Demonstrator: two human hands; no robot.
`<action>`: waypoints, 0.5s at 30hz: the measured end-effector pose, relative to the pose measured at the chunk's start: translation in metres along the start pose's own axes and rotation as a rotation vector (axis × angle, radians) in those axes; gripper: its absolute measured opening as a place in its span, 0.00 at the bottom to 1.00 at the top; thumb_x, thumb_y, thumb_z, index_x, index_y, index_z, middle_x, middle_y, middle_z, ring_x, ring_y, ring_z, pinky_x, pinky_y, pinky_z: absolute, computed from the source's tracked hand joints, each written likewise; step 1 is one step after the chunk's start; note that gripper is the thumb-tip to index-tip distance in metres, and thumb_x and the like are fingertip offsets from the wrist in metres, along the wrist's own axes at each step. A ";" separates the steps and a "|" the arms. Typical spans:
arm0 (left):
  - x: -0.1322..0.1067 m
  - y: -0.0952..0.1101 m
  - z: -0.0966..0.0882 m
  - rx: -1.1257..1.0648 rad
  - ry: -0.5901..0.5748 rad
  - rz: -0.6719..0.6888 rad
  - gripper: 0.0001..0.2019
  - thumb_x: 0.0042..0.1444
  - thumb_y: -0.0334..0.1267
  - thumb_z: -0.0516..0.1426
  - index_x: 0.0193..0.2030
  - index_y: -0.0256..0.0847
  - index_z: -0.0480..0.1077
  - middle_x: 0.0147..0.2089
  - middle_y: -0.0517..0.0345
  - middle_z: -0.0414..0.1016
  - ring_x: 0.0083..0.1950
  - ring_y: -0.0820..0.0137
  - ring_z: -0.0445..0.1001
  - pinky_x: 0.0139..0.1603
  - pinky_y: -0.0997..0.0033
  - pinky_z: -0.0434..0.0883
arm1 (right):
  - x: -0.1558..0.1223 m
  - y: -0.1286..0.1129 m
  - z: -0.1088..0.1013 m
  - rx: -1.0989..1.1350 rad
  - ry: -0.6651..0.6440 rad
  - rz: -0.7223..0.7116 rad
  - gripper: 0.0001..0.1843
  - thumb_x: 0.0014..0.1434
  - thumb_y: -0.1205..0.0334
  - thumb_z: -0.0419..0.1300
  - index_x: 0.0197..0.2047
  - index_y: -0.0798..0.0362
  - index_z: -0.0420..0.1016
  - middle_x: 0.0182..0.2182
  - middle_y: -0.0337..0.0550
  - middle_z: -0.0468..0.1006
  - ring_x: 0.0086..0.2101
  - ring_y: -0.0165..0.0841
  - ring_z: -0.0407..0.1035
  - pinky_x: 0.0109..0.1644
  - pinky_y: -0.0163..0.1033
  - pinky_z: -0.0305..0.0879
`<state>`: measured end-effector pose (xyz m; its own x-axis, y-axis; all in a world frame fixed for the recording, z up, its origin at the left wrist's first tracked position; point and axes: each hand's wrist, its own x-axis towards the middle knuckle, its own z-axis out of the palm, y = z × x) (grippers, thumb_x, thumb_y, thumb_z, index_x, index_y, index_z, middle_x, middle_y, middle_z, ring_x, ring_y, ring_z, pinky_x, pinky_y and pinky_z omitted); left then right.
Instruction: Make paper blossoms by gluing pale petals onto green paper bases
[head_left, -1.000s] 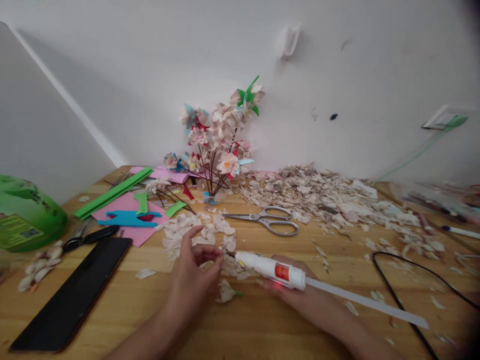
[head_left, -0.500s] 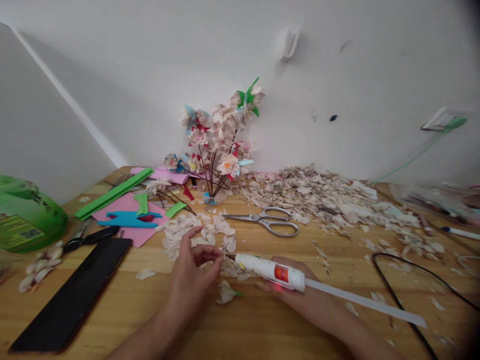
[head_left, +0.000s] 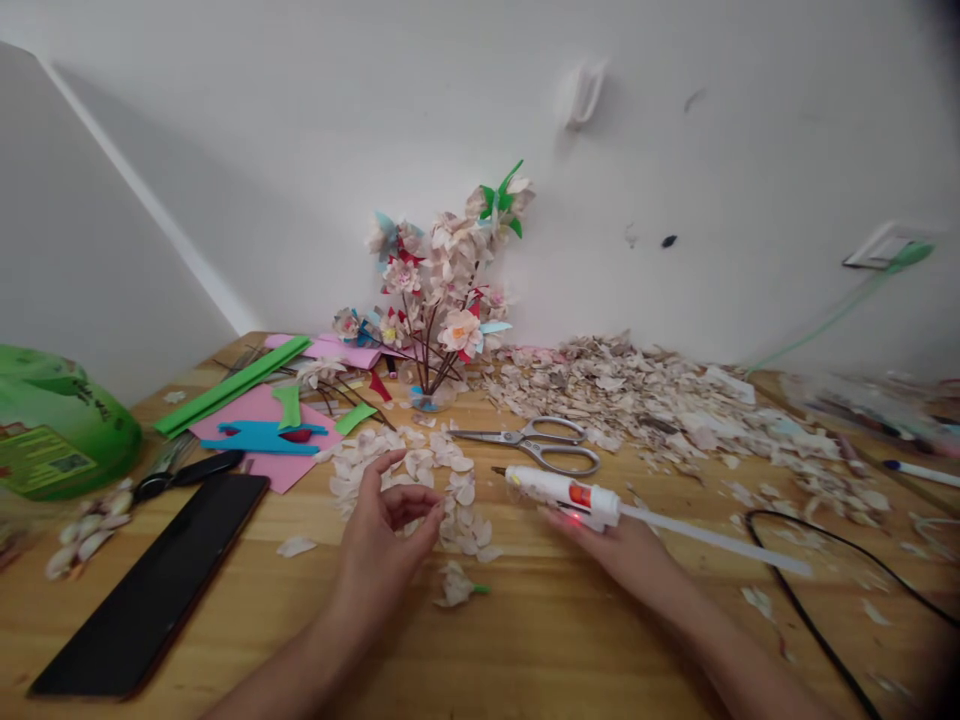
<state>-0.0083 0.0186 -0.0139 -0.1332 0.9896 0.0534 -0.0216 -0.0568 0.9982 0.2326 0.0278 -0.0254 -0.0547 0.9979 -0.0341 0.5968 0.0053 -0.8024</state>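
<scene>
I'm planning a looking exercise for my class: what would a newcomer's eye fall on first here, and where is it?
Probably the bouquet of pale craft flowers, standing at the back of the wooden table before the wall. Next, perhaps, the white glue gun in the right hand, with a long glue stick jutting from its rear. Then the wide heap of dry petals at the back right.
</scene>
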 end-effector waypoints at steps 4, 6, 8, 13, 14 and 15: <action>0.003 0.000 -0.003 -0.035 0.020 -0.019 0.29 0.40 0.35 0.62 0.49 0.42 0.54 0.26 0.65 0.74 0.30 0.71 0.75 0.35 0.71 0.71 | 0.005 0.004 -0.005 0.027 -0.026 -0.023 0.21 0.51 0.48 0.57 0.44 0.50 0.76 0.46 0.43 0.77 0.48 0.46 0.68 0.54 0.52 0.61; 0.005 -0.001 -0.005 -0.086 0.022 -0.079 0.30 0.38 0.36 0.64 0.48 0.42 0.54 0.26 0.64 0.75 0.30 0.69 0.76 0.34 0.69 0.71 | 0.006 0.004 -0.006 0.006 -0.020 0.001 0.21 0.50 0.48 0.58 0.43 0.51 0.76 0.44 0.44 0.78 0.47 0.47 0.69 0.53 0.52 0.62; 0.006 0.000 -0.007 -0.155 0.011 -0.166 0.31 0.36 0.37 0.65 0.47 0.41 0.55 0.26 0.63 0.75 0.31 0.68 0.77 0.35 0.68 0.71 | 0.007 0.005 -0.005 -0.020 -0.009 0.018 0.21 0.49 0.47 0.59 0.43 0.51 0.76 0.43 0.45 0.79 0.45 0.48 0.70 0.51 0.52 0.63; 0.008 0.003 -0.011 -0.240 0.002 -0.273 0.33 0.35 0.38 0.67 0.48 0.40 0.56 0.27 0.62 0.76 0.32 0.69 0.77 0.38 0.68 0.70 | 0.013 0.002 -0.003 -0.122 0.025 -0.030 0.22 0.50 0.46 0.57 0.42 0.52 0.75 0.41 0.46 0.80 0.42 0.46 0.72 0.45 0.49 0.67; 0.008 0.003 -0.011 -0.242 0.006 -0.272 0.33 0.35 0.38 0.67 0.48 0.40 0.57 0.27 0.62 0.76 0.32 0.69 0.77 0.38 0.68 0.70 | 0.012 0.002 -0.004 -0.197 0.036 -0.027 0.22 0.50 0.45 0.56 0.40 0.52 0.75 0.39 0.47 0.80 0.40 0.47 0.73 0.43 0.49 0.68; 0.009 0.003 -0.011 -0.244 0.012 -0.269 0.34 0.34 0.37 0.67 0.48 0.40 0.57 0.27 0.62 0.76 0.32 0.69 0.77 0.38 0.68 0.71 | 0.011 0.001 -0.006 -0.294 0.051 -0.019 0.22 0.50 0.44 0.56 0.38 0.51 0.75 0.36 0.47 0.80 0.38 0.48 0.73 0.40 0.49 0.68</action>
<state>-0.0203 0.0254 -0.0105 -0.1026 0.9719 -0.2119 -0.2927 0.1741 0.9402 0.2374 0.0394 -0.0229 -0.0324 0.9994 0.0156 0.8025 0.0353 -0.5957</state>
